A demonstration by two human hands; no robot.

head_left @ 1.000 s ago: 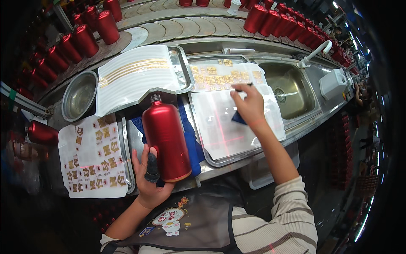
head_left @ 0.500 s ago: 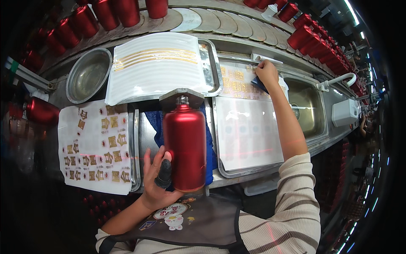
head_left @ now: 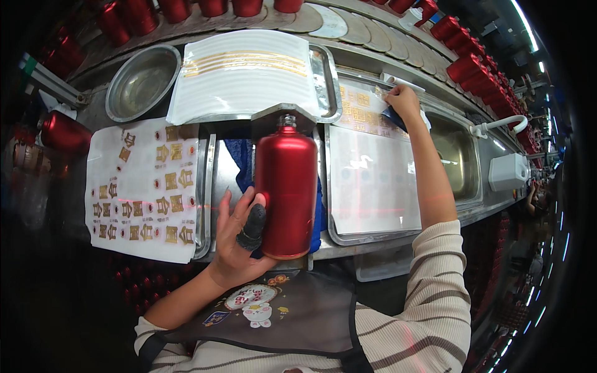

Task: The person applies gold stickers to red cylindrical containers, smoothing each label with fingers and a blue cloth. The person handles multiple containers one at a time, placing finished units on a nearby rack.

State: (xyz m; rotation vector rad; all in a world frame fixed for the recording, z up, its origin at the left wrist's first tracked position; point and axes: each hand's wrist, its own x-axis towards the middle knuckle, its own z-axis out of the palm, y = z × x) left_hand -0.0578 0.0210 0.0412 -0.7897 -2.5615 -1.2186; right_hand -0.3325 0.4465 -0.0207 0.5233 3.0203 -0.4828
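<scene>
Head view: I steady the red bottle [head_left: 286, 186] in my left hand [head_left: 239, 233], while my right hand [head_left: 403, 102] presses its blue pad [head_left: 393, 116] flat at the tray's [head_left: 328, 186] far edge.

Red bottle [head_left: 286, 193], lying on blue cloth [head_left: 239, 161]

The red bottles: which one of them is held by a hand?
The large red bottle lying at the centre, gripped by the left hand. The other red bottles stand untouched in rows behind.
</scene>
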